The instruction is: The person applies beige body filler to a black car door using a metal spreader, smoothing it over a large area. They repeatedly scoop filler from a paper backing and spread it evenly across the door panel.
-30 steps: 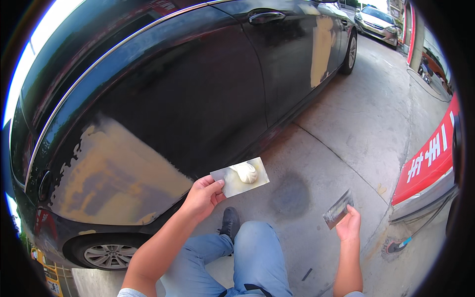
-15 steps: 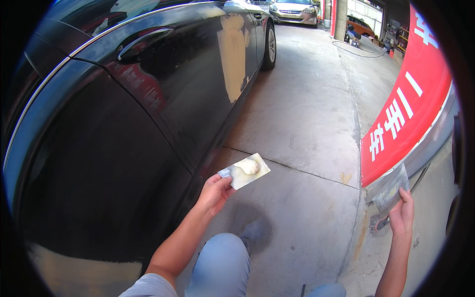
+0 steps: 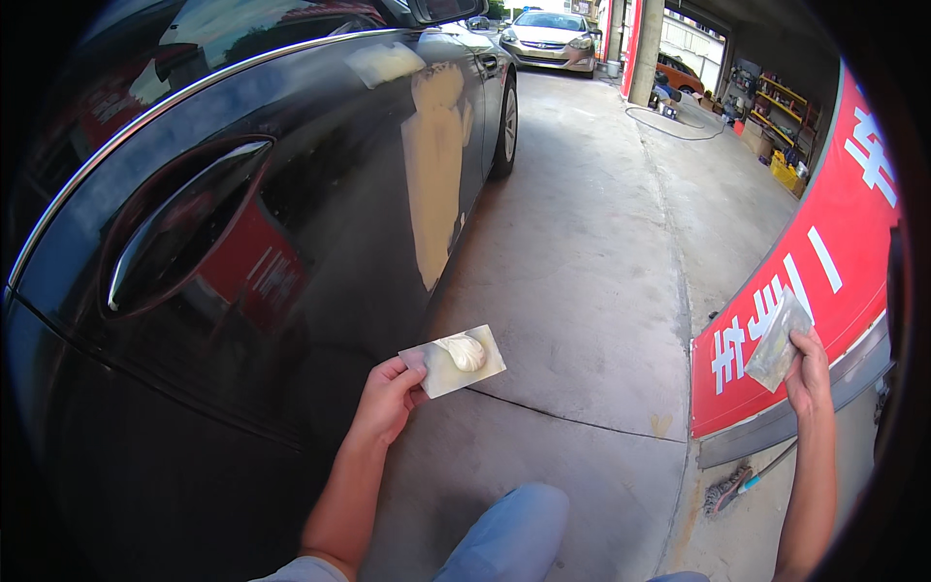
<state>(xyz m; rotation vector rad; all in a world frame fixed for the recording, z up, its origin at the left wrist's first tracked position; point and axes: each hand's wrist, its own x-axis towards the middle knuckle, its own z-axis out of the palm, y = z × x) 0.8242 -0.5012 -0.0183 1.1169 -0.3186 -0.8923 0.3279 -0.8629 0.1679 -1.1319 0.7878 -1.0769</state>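
Observation:
My left hand (image 3: 388,396) pinches one end of a pale rectangular putty spreader (image 3: 438,374), held fairly flat. On it sits a dollop of cream-coloured putty (image 3: 465,353). Out to the right, my right hand (image 3: 808,373) grips a second, greyish translucent spreader (image 3: 779,341), smeared and tilted upward. Along my left stands a black car (image 3: 339,184). Its side carries a tall tan filler patch (image 3: 433,184), and a paler patch (image 3: 386,64) lies higher up, below the window line. Neither spreader touches the car.
A red banner (image 3: 815,320) with white characters stands at the right. Below it a mop (image 3: 727,490) lies on the concrete floor (image 3: 572,291). Farther off are a silver car (image 3: 551,41), a pillar (image 3: 646,53), a hose (image 3: 669,131) and garage shelves (image 3: 781,102).
My view has shifted forward along the car, so the filler patch looks nearer. Both hands still hold their spreaders; the right one is raised and now overlaps the banner.

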